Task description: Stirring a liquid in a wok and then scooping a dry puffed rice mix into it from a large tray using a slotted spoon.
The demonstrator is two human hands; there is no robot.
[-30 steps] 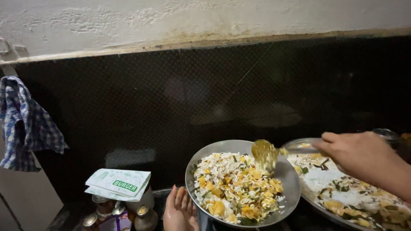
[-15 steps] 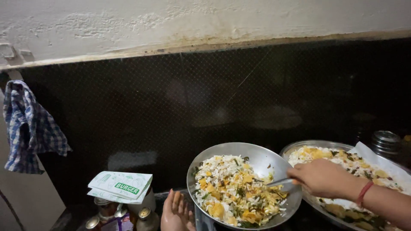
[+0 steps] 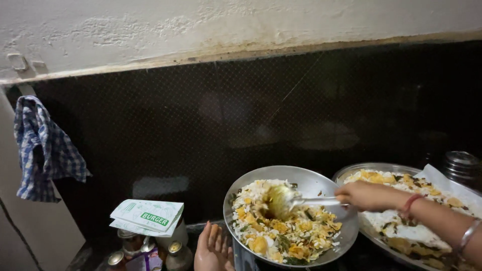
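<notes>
My right hand is closed around the handle of a metal spoon, whose bowl is pressed into the mixed rice — white grains with yellow pieces and green bits — heaped in the steel plate in front of me. My left hand is open, fingers together and pointing away from me, at the near left of that plate; it seems to touch the rim or support the plate from below, though the bottom edge of the view cuts it off and I cannot tell which.

Just right of the steel plate, under my right forearm, lies a second tray of the same rice, with a sheet of white paper over its right part. A ribbed steel container stands at the far right. To the left, a folded white-and-green paper packet rests on top of some small jars. A blue checked cloth hangs at the far left — against the dark tiled wall.
</notes>
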